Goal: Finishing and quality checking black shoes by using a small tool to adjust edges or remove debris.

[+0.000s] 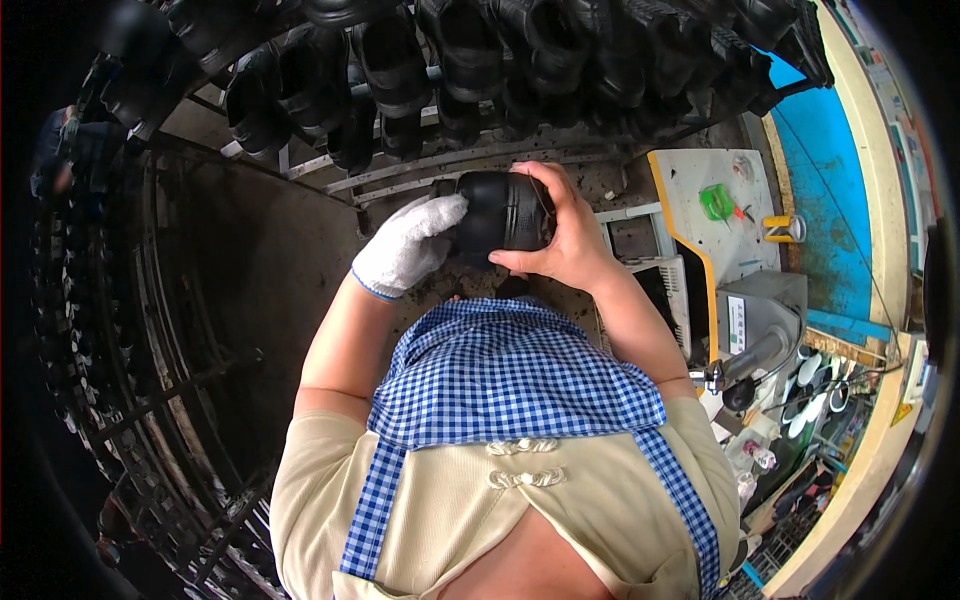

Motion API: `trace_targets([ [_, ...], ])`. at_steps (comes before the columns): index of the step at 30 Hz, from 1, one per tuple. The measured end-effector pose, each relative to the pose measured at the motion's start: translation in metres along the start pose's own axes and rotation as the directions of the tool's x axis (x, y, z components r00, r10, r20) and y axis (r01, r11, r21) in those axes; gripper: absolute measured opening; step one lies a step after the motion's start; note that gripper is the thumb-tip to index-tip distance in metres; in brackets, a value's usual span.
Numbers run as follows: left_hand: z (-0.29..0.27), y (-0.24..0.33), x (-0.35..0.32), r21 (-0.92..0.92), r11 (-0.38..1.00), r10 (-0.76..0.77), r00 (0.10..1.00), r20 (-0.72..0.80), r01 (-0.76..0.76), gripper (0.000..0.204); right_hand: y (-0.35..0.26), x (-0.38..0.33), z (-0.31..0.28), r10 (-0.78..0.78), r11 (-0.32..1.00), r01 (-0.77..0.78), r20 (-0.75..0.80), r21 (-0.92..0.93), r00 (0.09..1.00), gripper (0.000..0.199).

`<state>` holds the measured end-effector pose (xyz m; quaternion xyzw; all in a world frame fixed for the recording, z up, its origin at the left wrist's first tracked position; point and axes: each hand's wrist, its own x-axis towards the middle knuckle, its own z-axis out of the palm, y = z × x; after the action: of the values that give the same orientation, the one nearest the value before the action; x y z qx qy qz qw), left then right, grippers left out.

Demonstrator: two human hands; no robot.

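Note:
A black shoe [492,218] is between my two hands in front of my chest, above the dark floor. On its left side my left hand [408,248], in a white knitted glove with a blue cuff edge, is closed on it with the thumb on top. My bare right hand [572,235] grips the right end, fingers curled round the far side and thumb at the near edge. The underside of the shoe and most of my left fingers are hidden.
Ahead, a metal rack carries rows of black shoes [470,50]. Dark racks [160,300] line my left. To my right stand a white worktable [715,200] with a yellow edge, a green item [716,202], a yellow can [784,229] and a grey machine [765,310].

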<state>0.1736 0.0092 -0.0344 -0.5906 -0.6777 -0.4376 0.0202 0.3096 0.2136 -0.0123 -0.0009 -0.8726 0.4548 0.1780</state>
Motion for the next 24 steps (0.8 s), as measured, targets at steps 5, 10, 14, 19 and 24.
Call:
trace_targets([
  [5, -0.001, 0.041, 0.037, -0.714, -0.109, -0.633, 0.505, 0.587, 0.692, 0.042, 0.0, 0.0, -0.022, -0.012, 0.998, 0.017, 0.095, -0.055, 0.995, 0.086],
  [10, 0.002, 0.065, 0.043, -0.627, 0.367, -0.634, 0.678, 0.372, 0.687, 0.035, -0.02, 0.007, -0.044, -0.196, 0.949, 0.21, 0.08, -0.235, 0.977, 0.039],
  [14, 0.006, 0.069, 0.045, -0.415, 0.578, -0.639, 0.706, 0.303, 0.702, 0.031, -0.028, 0.01, -0.038, -0.341, 0.802, 0.362, 0.134, -0.474, 0.931, 0.028],
  [19, 0.02, 0.056, 0.024, -0.286, 0.69, -0.643, 0.744, 0.18, 0.665, 0.021, -0.036, 0.016, -0.022, -0.357, 0.59, 0.477, 0.319, -0.651, 0.878, 0.012],
  [24, 0.009, 0.06, 0.009, -0.338, 0.592, -0.724, 0.667, 0.177, 0.732, 0.021, -0.015, 0.019, 0.002, -0.295, 0.846, 0.331, 0.151, -0.418, 0.943, 0.018],
])
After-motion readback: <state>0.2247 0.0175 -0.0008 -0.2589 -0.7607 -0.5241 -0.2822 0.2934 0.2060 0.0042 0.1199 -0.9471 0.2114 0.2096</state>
